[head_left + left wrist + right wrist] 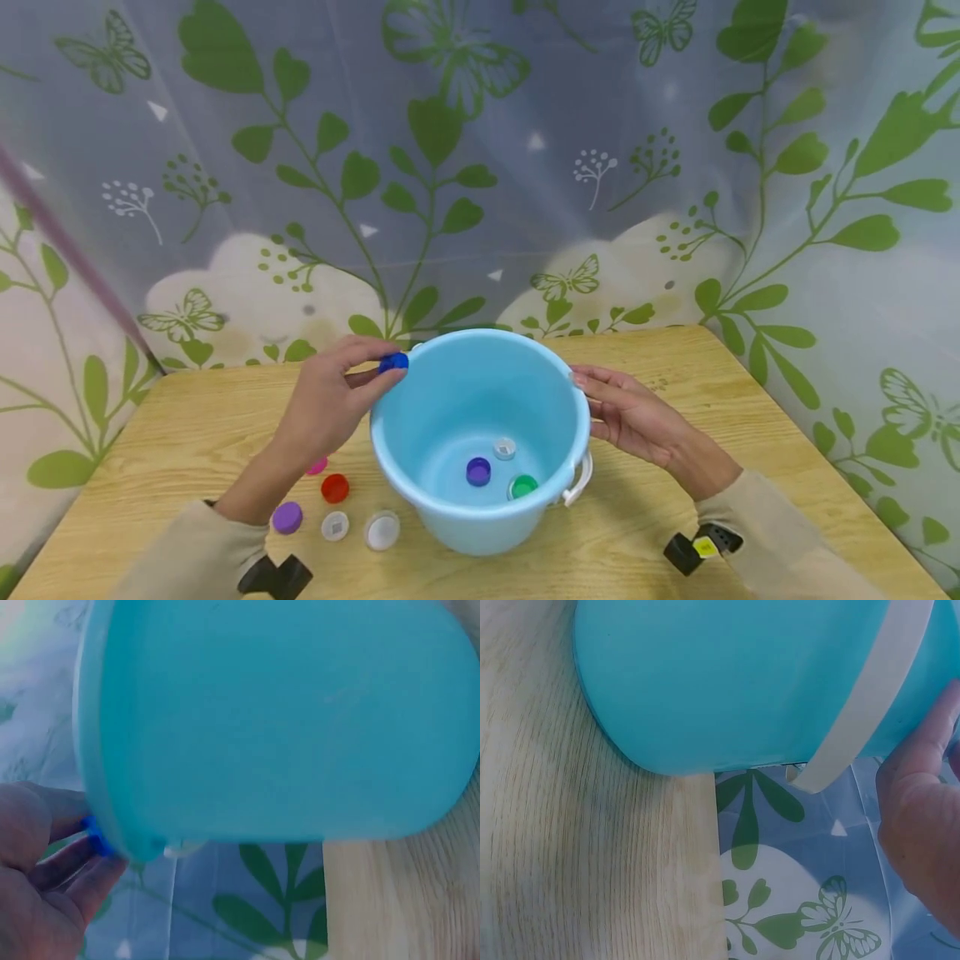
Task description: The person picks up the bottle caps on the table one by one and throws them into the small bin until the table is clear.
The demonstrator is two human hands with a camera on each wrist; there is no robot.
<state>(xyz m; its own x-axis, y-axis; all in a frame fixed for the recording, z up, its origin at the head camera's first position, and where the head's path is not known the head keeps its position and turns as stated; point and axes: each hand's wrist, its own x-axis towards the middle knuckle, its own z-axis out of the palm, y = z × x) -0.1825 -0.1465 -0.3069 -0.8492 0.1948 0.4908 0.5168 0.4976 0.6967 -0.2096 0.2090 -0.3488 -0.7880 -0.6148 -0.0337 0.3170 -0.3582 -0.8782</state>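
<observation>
My left hand (pixel 333 396) pinches a blue bottle cap (pixel 393 362) between thumb and fingers at the left rim of a light blue bucket (pixel 480 533). In the left wrist view the blue cap (pixel 97 836) shows right beside the rim, partly covered by the fingers. On the other side, my right hand (pixel 633 417) touches the outside of the bucket just under its rim, fingers fairly straight. Inside, on the bottom, lie a purple cap (pixel 478 472), a white cap (pixel 504 449) and a green cap (pixel 524 486).
Left of the bucket on the wooden table (pixel 637 533) lie a red cap (pixel 335 488), a purple cap (pixel 287 517), a pink cap (pixel 317 467) and two whitish caps, one (pixel 335 526) smaller. The bucket's white handle (pixel 870 697) hangs down its side. Patterned curtains (pixel 480 167) stand behind.
</observation>
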